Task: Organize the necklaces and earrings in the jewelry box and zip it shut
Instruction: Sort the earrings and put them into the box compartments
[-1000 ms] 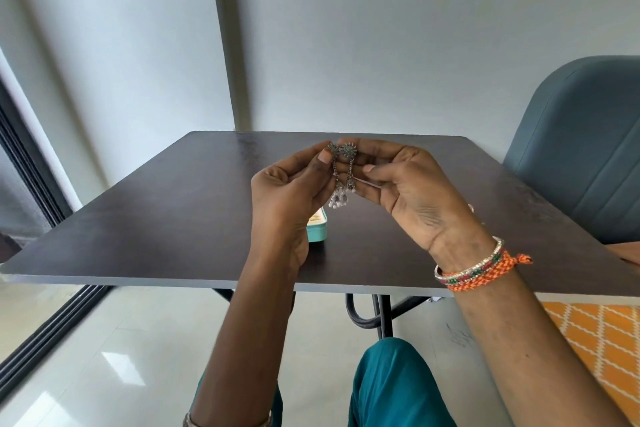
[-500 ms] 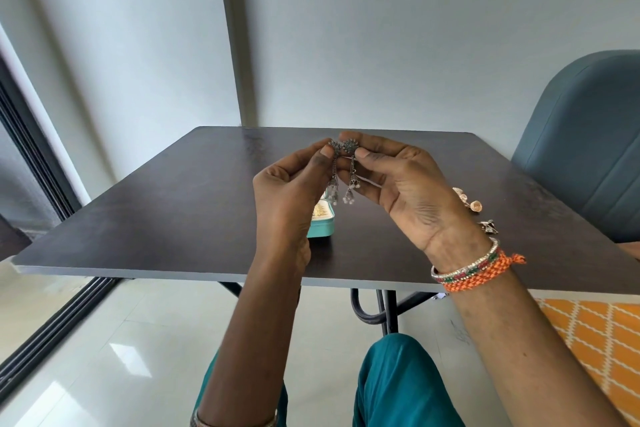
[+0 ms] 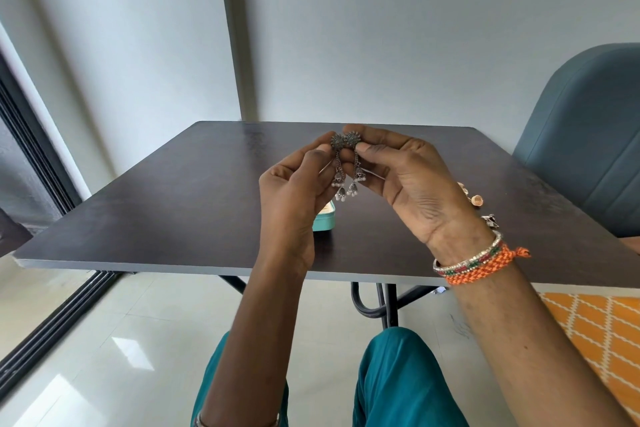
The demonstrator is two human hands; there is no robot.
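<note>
Two dark silver dangling earrings hang side by side above the table. My left hand (image 3: 294, 191) pinches the top of the left earring (image 3: 337, 166). My right hand (image 3: 412, 184) pinches the top of the right earring (image 3: 356, 166). Both have round tops, chains and bell drops with pale beads. A teal jewelry box (image 3: 325, 222) lies on the dark table (image 3: 173, 211) under my hands, mostly hidden by my left hand. More earrings lie to the right: gold-toned ones (image 3: 474, 198) and a dark silver one (image 3: 491, 220).
A blue-grey upholstered chair (image 3: 588, 149) stands at the table's right side. An orange patterned rug (image 3: 595, 329) covers the floor at lower right. A dark sliding-door frame (image 3: 31, 135) runs along the left. My teal-clad knees sit below the table's near edge.
The two earrings have drawn slightly apart and hang straighter, one in each hand. The view shifted a little, bringing the loose earrings on the right into sight.
</note>
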